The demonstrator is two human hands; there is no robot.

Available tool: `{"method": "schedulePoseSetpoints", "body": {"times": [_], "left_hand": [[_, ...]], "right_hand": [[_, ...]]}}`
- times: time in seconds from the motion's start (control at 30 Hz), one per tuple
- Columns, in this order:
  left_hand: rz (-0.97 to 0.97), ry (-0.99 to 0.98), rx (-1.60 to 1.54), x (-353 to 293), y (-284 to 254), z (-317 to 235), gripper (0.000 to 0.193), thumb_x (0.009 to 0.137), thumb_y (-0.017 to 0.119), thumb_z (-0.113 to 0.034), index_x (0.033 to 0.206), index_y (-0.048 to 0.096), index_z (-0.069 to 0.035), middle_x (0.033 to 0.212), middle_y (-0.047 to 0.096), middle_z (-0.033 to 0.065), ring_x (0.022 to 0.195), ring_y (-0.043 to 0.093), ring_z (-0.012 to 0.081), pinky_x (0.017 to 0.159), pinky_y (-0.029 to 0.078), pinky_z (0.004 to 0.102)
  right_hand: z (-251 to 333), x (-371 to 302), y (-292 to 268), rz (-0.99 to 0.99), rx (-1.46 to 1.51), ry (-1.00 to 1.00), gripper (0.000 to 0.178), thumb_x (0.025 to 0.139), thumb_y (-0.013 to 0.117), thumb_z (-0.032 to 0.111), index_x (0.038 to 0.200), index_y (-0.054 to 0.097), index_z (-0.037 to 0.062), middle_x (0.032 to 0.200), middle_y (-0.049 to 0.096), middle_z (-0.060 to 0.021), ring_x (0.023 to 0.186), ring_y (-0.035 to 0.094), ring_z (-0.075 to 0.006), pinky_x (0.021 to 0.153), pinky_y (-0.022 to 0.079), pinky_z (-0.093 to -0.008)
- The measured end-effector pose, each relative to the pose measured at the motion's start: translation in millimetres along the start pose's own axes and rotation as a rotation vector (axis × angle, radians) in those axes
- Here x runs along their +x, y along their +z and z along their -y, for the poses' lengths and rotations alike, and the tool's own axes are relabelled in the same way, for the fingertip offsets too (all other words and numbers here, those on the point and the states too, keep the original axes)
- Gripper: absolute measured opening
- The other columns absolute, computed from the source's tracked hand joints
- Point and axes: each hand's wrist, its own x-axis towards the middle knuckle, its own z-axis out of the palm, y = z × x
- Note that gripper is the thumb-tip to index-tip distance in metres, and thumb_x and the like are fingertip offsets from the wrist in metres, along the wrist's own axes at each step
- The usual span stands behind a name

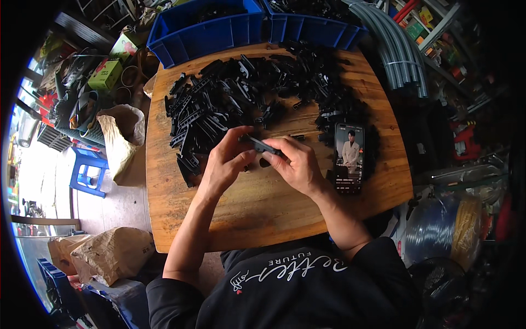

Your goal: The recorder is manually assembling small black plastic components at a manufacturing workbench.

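Note:
Between both hands, over the middle of the wooden table (263,219), I hold a small black plastic part (262,146). My left hand (230,156) closes on its left end, thumb below and fingers above. The right end is pinched by my right hand (296,163), thumb and forefinger together. Its exact kind does not show, as my fingers cover both ends. Just beyond my hands lies a heap of long, thin black plastic parts (205,112), spread in an arc. A few loose black pieces lie close to my fingers.
Two blue plastic bins (205,38) with black parts stand at the table's far edge. A phone (348,159) showing a video is propped right of my right hand. Left of the table are a blue stool (89,171) and paper sacks (112,255); grey hoses (397,49) hang at far right.

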Motion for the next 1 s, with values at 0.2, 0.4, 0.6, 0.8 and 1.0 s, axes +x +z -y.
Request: {"method": "schedulePoseSetpoints", "body": {"times": [0.2,0.4,0.6,0.8,1.0], "left_hand": [[0.122,0.365,0.802,-3.6,-2.4,2.7,0.033,0.076,0.066,-0.003,0.108,0.058,-0.002,0.093,0.061,0.0099,0.077,0.06,0.0177,0.064,0.049,0.0273],[0.033,0.233,0.78,-1.8,-6.8,9.9,0.014,0.084,0.06,-0.01,0.093,0.058,0.0,0.068,0.058,0.003,0.056,0.05,0.0085,0.052,0.041,0.0224],[-0.05,0.02,0.519,-2.9,7.4,1.3,0.013,0.085,0.057,-0.011,0.092,0.053,-0.001,0.064,0.059,0.0083,0.058,0.057,0.0132,0.054,0.046,0.0296],[0.038,0.257,0.722,-9.4,12.9,6.9,0.025,0.079,0.064,-0.015,0.09,0.048,0.001,0.069,0.056,0.0188,0.063,0.056,0.036,0.058,0.043,0.0395],[0.043,0.351,0.839,-11.3,11.3,9.1,0.032,0.086,0.062,-0.027,0.084,0.045,0.001,0.067,0.053,0.0197,0.062,0.054,0.0349,0.055,0.04,0.039]], "right_hand": [[3.4,3.7,-11.8,0.163,0.155,0.098,0.019,0.083,0.067,0.011,0.099,0.063,0.0009,0.085,0.062,-0.0072,0.075,0.059,-0.0153,0.065,0.047,-0.0258],[-1.6,2.8,-9.4,-0.006,0.217,0.224,0.021,0.081,0.069,0.011,0.1,0.061,0.0039,0.09,0.063,-0.0024,0.077,0.058,-0.0103,0.069,0.047,-0.0228],[-1.7,2.3,-9.1,0.006,0.351,0.18,0.022,0.083,0.066,0.007,0.104,0.062,0.0009,0.093,0.062,-0.0049,0.083,0.059,-0.011,0.074,0.048,-0.0221],[4.0,3.2,-6.1,-0.021,0.212,0.06,0.021,0.079,0.069,0.005,0.098,0.065,-0.0009,0.094,0.059,-0.0074,0.084,0.059,-0.0142,0.071,0.052,-0.0236],[9.5,0.8,-7.6,-0.02,0.129,0.035,0.02,0.074,0.073,0.003,0.093,0.066,0.0004,0.088,0.059,-0.0068,0.079,0.06,-0.0155,0.068,0.052,-0.0246]]}}
